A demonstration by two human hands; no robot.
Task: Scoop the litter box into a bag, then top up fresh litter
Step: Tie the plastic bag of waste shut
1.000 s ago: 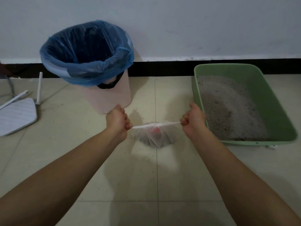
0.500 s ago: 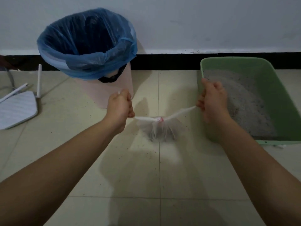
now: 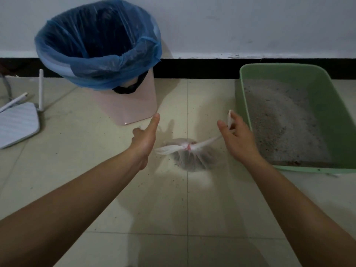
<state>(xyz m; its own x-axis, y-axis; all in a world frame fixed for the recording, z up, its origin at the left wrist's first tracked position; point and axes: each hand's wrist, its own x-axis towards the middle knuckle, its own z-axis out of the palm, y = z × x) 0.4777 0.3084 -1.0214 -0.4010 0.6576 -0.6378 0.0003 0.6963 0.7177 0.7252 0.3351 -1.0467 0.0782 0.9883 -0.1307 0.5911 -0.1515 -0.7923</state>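
A small clear plastic bag [image 3: 192,160] holding grey litter sits on the tiled floor, its neck knotted with a red mark at the knot. My left hand [image 3: 144,139] is just left of it, fingers apart and thumb raised, holding nothing; the bag's left handle lies loose on the floor. My right hand [image 3: 237,139] is to the right of the bag, with the right handle strand still pinched between its fingers and the strand's end sticking up. The green litter box [image 3: 238,89] stands at the right, with grey litter [image 3: 279,122] heaped toward its near side.
A pink waste bin [image 3: 134,105] lined with a blue bag [image 3: 96,45] stands at the back left against the wall. A white router [image 3: 17,124] with antennas lies at the far left. Loose litter grains dot the tiles around the bag.
Both hands were pulling the handles apart and tightened the knot. My left hand has now let go and opened; my right hand has loosened, and the bag has settled on the floor.
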